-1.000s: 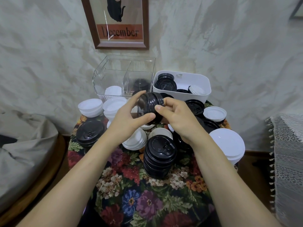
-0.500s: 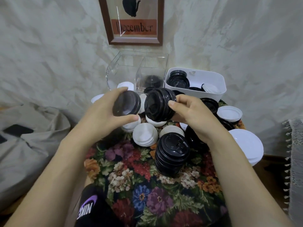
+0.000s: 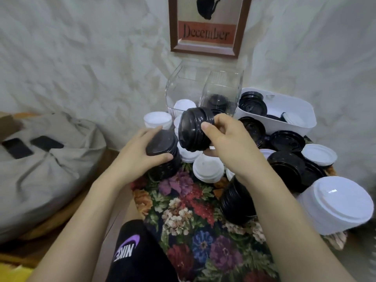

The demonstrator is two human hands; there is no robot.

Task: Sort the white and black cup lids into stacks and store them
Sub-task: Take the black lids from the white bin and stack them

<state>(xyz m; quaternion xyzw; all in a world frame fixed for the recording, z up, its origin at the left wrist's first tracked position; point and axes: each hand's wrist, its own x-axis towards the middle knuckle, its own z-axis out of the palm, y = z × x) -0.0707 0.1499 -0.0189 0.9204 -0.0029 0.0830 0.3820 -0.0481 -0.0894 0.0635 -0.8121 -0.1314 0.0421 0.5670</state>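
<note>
My right hand (image 3: 227, 143) grips a short stack of black lids (image 3: 195, 129), held on its side above the table. My left hand (image 3: 140, 153) holds a single black lid (image 3: 160, 145) on top of a black lid stack (image 3: 166, 167) at the table's left edge. More black stacks stand at the front (image 3: 236, 204) and at the right (image 3: 286, 165). White lid stacks sit at the middle (image 3: 207, 167), back left (image 3: 157, 120) and front right (image 3: 333, 206). A clear bin (image 3: 183, 86) holds white and black lids. A white bin (image 3: 293, 112) holds mostly black lids.
A floral cloth (image 3: 193, 216) covers the small round table. A grey cushion (image 3: 46, 159) with two dark phones (image 3: 16, 147) lies at the left. A framed "December" picture (image 3: 205, 33) hangs on the wall behind. My black shorts (image 3: 132, 253) are at the bottom.
My left hand took one black lid off the stack in my right hand and lowered it left onto the black stack at the table's edge. The view turned left.
</note>
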